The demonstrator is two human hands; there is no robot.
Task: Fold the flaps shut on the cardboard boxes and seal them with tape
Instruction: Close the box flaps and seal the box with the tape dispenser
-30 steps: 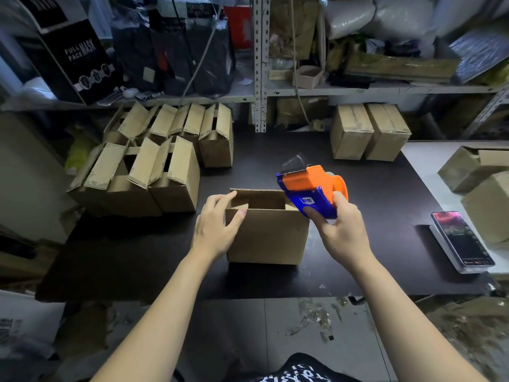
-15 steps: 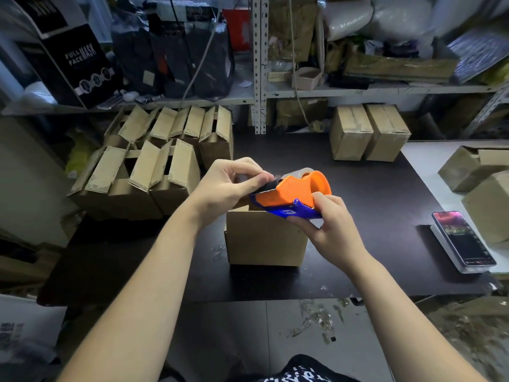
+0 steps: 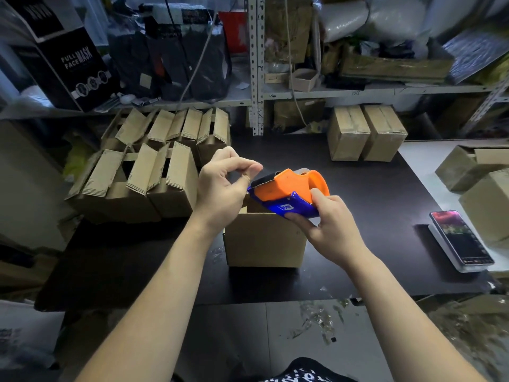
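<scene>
Taping step: right hand (image 3: 330, 224) fingers wrap tape dispenser (image 3: 286, 188); left hand (image 3: 220, 188) fingers pinch tape end (image 3: 257, 175) (barely visible). Next, probably: shut box (image 3: 264, 241), pull tape across.

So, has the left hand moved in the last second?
Yes. The left hand lifted off the left edge of the open box, up and right to the front of the tape dispenser.

Two hands (image 3: 220, 188) (image 3: 330, 227), one tape dispenser (image 3: 286, 186), one phone (image 3: 460, 238), one open box (image 3: 264, 241) in front, two taped boxes (image 3: 347, 133) (image 3: 382, 133) behind, two side boxes (image 3: 468, 169) (image 3: 487, 202) at right, and a left pile (image 3: 137, 183) too overlapped to count.
</scene>
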